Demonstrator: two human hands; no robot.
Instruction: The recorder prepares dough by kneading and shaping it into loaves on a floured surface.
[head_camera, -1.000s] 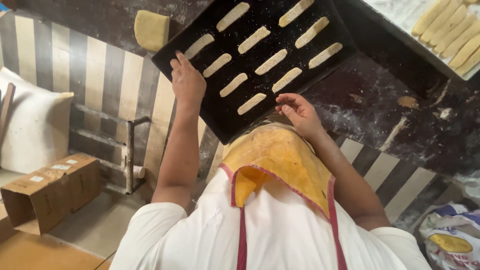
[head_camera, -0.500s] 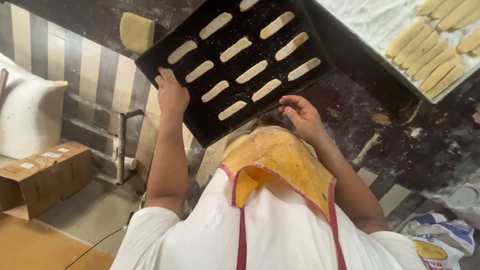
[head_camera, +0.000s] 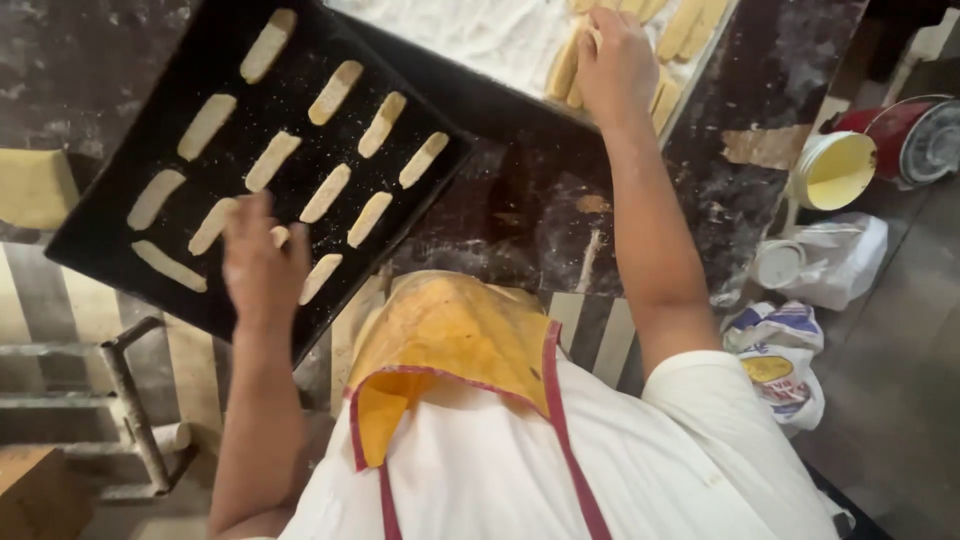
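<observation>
A black baking tray (head_camera: 140, 150) lies tilted on the dark counter and carries several pale dough sticks (head_camera: 335, 92) in rows. My left hand (head_camera: 265, 265) rests flat on its near edge, fingers spread, touching the nearest sticks. My right hand (head_camera: 615, 65) reaches far forward to a floured white board (head_camera: 480, 35). Its fingers curl around one stick of a pile of dough sticks (head_camera: 565, 65) there. A yellow apron bib (head_camera: 450, 335) with red trim hangs over my white shirt.
A dark, flour-dusted counter (head_camera: 540, 215) spans the middle. A yellow dough slab (head_camera: 35, 185) lies at the left. On the floor to the right are a yellow-lidded tub (head_camera: 830, 170), a red bucket (head_camera: 915, 135), a white cup (head_camera: 775, 265) and plastic bags (head_camera: 785, 355). A metal frame (head_camera: 130, 400) stands lower left.
My right hand has left the tray's near edge and stretched forward to the pile on the floured board. My left hand slid further onto the tray. The view has shifted right.
</observation>
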